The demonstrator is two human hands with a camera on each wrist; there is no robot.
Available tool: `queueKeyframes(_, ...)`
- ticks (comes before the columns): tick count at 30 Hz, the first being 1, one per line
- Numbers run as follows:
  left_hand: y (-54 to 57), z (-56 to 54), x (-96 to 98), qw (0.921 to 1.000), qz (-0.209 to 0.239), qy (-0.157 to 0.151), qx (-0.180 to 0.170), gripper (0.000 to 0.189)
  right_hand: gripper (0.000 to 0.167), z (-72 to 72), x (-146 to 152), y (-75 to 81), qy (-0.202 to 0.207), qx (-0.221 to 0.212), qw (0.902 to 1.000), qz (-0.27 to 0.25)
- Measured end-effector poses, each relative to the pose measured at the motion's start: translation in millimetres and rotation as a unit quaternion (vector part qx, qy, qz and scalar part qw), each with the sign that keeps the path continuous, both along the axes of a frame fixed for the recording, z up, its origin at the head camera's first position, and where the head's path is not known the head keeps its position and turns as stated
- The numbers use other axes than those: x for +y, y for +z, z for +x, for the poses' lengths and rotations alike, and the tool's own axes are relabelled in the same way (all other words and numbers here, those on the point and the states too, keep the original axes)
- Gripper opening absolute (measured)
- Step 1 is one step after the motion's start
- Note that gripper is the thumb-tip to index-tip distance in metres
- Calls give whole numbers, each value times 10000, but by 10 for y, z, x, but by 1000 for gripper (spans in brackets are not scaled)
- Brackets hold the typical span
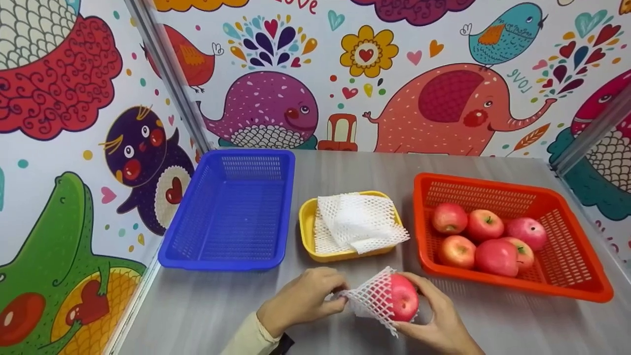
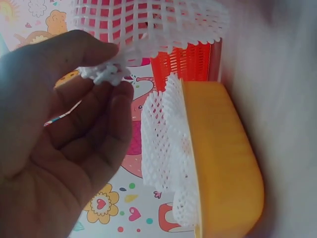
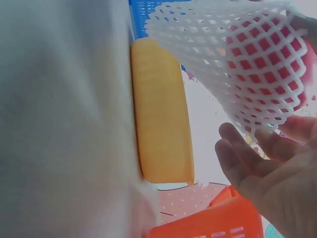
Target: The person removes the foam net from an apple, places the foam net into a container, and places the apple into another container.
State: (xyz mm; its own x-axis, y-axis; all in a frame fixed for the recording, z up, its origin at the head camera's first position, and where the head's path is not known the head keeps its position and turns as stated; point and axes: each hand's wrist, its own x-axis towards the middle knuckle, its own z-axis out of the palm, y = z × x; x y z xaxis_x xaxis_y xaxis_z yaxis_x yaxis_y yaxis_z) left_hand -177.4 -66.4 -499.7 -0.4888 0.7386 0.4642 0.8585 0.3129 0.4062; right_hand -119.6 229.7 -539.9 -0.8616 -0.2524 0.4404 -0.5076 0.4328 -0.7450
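A red apple (image 1: 405, 299) sits partly inside a white foam net sleeve (image 1: 370, 297), above the grey table in front of me. My left hand (image 1: 306, 299) pinches the bunched, narrow end of the sleeve between thumb and fingers; the left wrist view shows this gathered tip (image 2: 106, 73) up close. On the other side, my right hand (image 1: 440, 315) grips the apple, its thumb below and fingers above at the sleeve's open edge. In the right wrist view the mesh (image 3: 262, 69) stretches over the apple's side, fingertips right at its rim.
Behind the hands stands a yellow basket (image 1: 308, 236) with more white foam nets (image 1: 352, 222) heaped over its rim. To the left is a blue basket (image 1: 224, 261) with nothing in it. An orange-red basket (image 1: 517, 283) holding several apples (image 1: 495, 256) stands right. Patterned walls enclose the table.
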Motion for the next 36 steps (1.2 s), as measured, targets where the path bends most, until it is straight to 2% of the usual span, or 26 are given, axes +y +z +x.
queueKeyframes(3, -12, 1, -21, 9999, 30, 79, 54, 11, 88, 5, 36, 16, -135, -96, 9998, 57)
queueKeyframes(7, -31, 8, -80, 9996, -8, 259, 125, 13, 92, -4, 110, -10, -381, 232, 9990, 77)
queueKeyframes(11, 19, -3, -176, 9981, -157, 602, -22, 11, 94, 11, 183, -18, -513, 325, 9980, 152)
queueKeyframes(15, 131, -52, -284, 9952, -170, 966, -66, 9, 93, 31, 218, -12, -585, 167, 9978, 275)
queueKeyframes(21, 388, -223, -408, 9896, 190, 1344, 479, 10, 92, 32, 205, -13, -507, 106, 9984, 242)
queueKeyframes(25, 599, -381, -454, 9820, 239, 1661, 863, 10, 90, 36, 191, 3, -447, 42, 9988, 193)
queueKeyframes(28, 727, -507, -443, 9714, 29, 2076, 1152, 10, 89, 45, 193, 10, -418, 38, 9988, 265)
queueKeyframes(30, 774, -599, -395, 9593, -183, 2419, 1446, 10, 89, 49, 195, 15, -431, 1, 9986, 300)
queueKeyframes(31, 780, -641, -358, 9509, -291, 2619, 1625, 10, 89, 50, 193, 12, -442, -5, 9986, 301)
queueKeyframes(33, 738, -716, -255, 9304, -494, 3023, 2012, 13, 89, 52, 189, 7, -520, -51, 9982, 288)
queueKeyframes(36, 549, -777, -57, 9016, -684, 3533, 2401, 16, 91, 49, 179, -9, -593, -45, 9979, 264)
